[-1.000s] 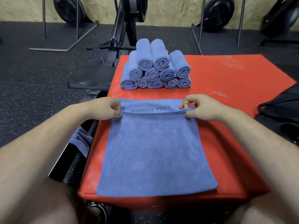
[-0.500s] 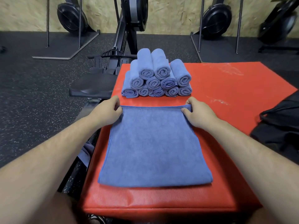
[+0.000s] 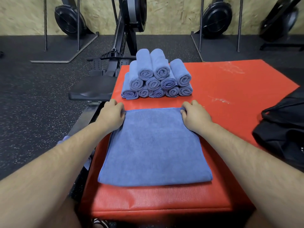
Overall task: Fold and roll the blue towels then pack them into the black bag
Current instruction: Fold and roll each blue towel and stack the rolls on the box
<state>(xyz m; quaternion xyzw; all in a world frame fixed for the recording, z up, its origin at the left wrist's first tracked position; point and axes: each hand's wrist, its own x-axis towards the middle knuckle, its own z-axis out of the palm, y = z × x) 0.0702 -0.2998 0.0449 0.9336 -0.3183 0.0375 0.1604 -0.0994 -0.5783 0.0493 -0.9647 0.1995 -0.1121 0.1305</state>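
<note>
Blue towel [image 3: 154, 145] of soft pile, folded double, lies flat on the near half of the red mat [image 3: 230, 89], with the rounded fold toward the front edge and the loose hems away. Held at both far corners: left hand [image 3: 111, 116] with fingers curled, pinching the far left corner; right hand [image 3: 195, 117] curled likewise, pinching the far right corner. Both forearms run along the towel's side edges.

Just beyond, apart from the hands, stands a stack of rolled towels [image 3: 158, 76], piled as a pyramid near the mat's far left corner, spiral ends facing forward. Slumped at the mat's right edge, well apart from the towel, sits the black bag [image 3: 283, 129]. Off the left edge, a black rower seat [image 3: 93, 91] above speckled floor.
</note>
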